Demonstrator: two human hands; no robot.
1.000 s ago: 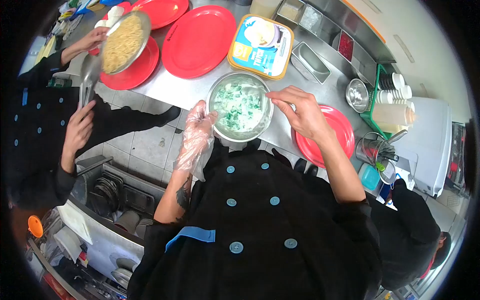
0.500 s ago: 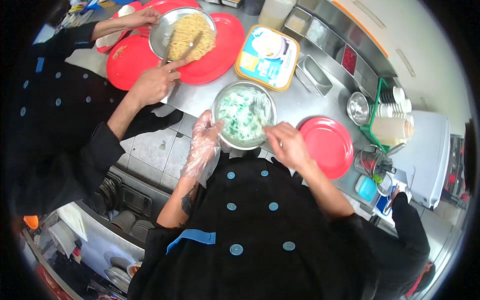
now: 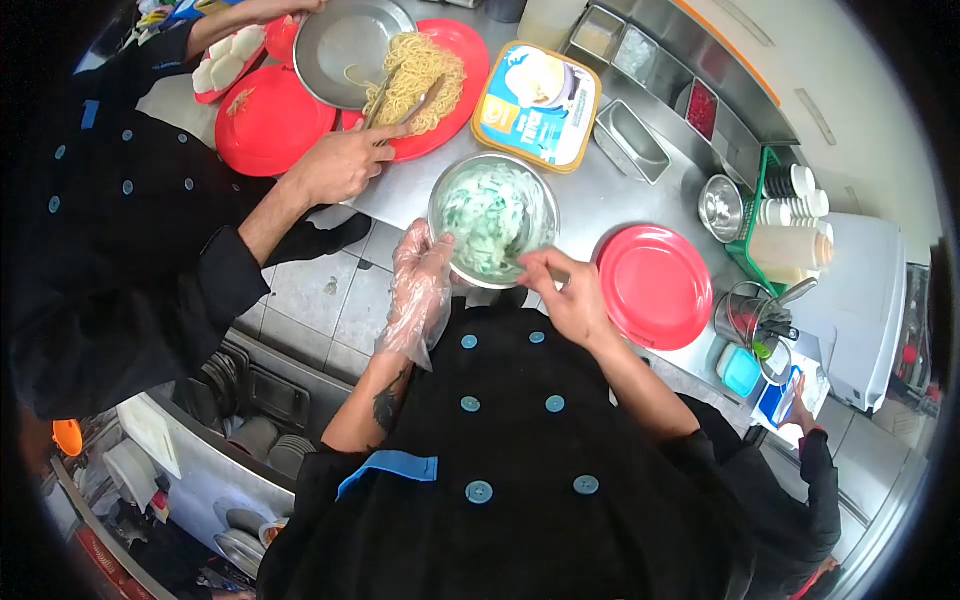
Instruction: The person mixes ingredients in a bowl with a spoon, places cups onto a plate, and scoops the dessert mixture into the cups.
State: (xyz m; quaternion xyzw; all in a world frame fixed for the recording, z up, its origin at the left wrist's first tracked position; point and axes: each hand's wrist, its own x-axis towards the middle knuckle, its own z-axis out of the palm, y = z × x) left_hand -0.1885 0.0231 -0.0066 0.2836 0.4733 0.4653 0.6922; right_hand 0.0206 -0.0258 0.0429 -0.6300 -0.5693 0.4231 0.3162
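Note:
A metal mixing bowl [image 3: 436,213] holds a white creamy mixture with green pieces [image 3: 487,215]. My left hand [image 3: 418,285], in a clear plastic glove, is closed on the bowl's left rim. At its lower right rim my bare right hand [image 3: 568,290] is closed in a pinch around a thin utensil dipping into the mixture; the utensil's working end is hidden. Just beyond the bowl lies a white and blue tub [image 3: 537,108] with a yellow rim. A red plate [image 3: 655,287] rests to the right of my right hand.
On the left, a co-worker's hand [image 3: 345,165] works tongs in noodles [image 3: 425,85] on a red plate, while their other hand tilts a metal bowl [image 3: 340,50]. Steel containers [image 3: 632,140] and a green basket of cups [image 3: 765,200] stand right. Another person's hand [image 3: 800,405] is lower right.
The co-worker's noodles have slid out of the tilted metal bowl onto the red plate. My right hand has shifted slightly left along the bowl's rim, and the mixture looks stirred round.

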